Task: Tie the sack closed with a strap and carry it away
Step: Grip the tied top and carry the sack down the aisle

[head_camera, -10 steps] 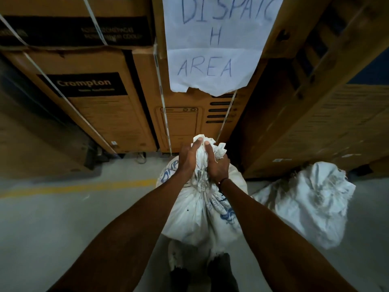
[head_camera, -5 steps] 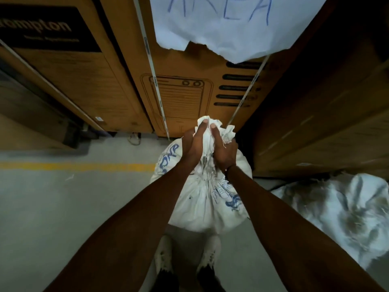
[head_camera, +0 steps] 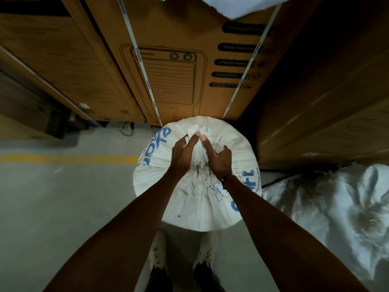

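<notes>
We look straight down on the white sack (head_camera: pixel 189 199), full and round, blue lettering across its cloth. Our left hand (head_camera: pixel 182 155) and right hand (head_camera: pixel 217 158) press together around its gathered neck at the top — fingers wrapped on the bunched cloth, thumbs almost touching. Beyond the sack stands a cardboard box (head_camera: pixel 179 60) bound with white bands, very near its far edge. To the sack's right lies a second white sack (head_camera: pixel 328 207), crumpled. Left of the sack a yellow line (head_camera: pixel 67 158) crosses the grey floor (head_camera: pixel 52 207) — our shoes show just under the sack.
</notes>
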### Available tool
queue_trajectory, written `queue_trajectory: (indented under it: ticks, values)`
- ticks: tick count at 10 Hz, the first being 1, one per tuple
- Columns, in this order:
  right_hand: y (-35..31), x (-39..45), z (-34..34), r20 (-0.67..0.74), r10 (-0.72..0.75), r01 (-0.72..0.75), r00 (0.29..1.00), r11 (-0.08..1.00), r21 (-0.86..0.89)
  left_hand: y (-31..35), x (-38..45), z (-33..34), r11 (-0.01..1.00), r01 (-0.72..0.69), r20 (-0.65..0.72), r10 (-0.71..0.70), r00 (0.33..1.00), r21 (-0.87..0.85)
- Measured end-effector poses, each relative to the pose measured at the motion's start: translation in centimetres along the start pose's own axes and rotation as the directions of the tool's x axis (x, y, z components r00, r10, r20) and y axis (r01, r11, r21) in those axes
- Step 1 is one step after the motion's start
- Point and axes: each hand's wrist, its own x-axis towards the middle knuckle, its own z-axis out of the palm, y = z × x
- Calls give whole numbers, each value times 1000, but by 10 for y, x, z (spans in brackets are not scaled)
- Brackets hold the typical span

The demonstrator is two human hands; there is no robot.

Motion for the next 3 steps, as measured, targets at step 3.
queue_trajectory:
  ticks: [3]
  values:
    - [-90, -60, -100, 25, 58, -58, 998, 998, -2, 80, -72, -43, 947, 73, -57, -58, 997, 313]
